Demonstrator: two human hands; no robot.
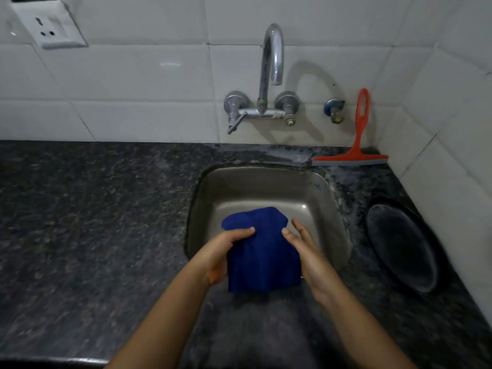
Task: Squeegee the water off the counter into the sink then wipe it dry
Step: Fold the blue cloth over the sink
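Blue cloth (261,251) is being pinched at both sides over the sink (266,187) in left hand (223,251) and right hand (311,259) grips, probably needing folding flat before wiping the desk (80,209).

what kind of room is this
Most likely a home kitchen: a steel sink set in a dark stone counter, a wall-mounted tap on white tiles, and a red squeegee by the wall. The left hand and right hand hold a blue cloth.
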